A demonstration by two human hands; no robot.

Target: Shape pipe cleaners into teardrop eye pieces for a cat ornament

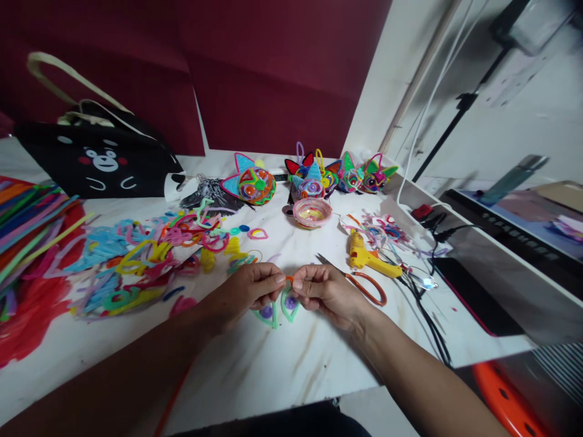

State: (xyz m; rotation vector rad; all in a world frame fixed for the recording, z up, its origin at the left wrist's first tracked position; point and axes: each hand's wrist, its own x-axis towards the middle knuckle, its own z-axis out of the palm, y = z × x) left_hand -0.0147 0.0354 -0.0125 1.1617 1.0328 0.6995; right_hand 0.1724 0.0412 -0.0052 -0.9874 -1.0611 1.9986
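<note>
My left hand (257, 288) and my right hand (321, 292) meet over the table, thumbs and forefingers pinched. Between the fingertips shows a short stretch of orange pipe cleaner (289, 278). An orange strand (175, 397) trails below my left forearm, probably the same piece; the link is hidden. Under my hands lie two leaf-shaped loops of light green pipe cleaner, the left loop (274, 317) and the right loop (283, 308), each with a purple coil inside. To the right of my right hand are orange-handled scissors (371, 288), blades partly apart.
A yellow glue gun (371, 258) and black cables (426, 321) lie to the right. Loose pipe-cleaner pieces (136, 255) cover the left side. Behind stand a pink bowl (312, 221), several colourful eared ornaments (257, 184) and a black bag (95, 164).
</note>
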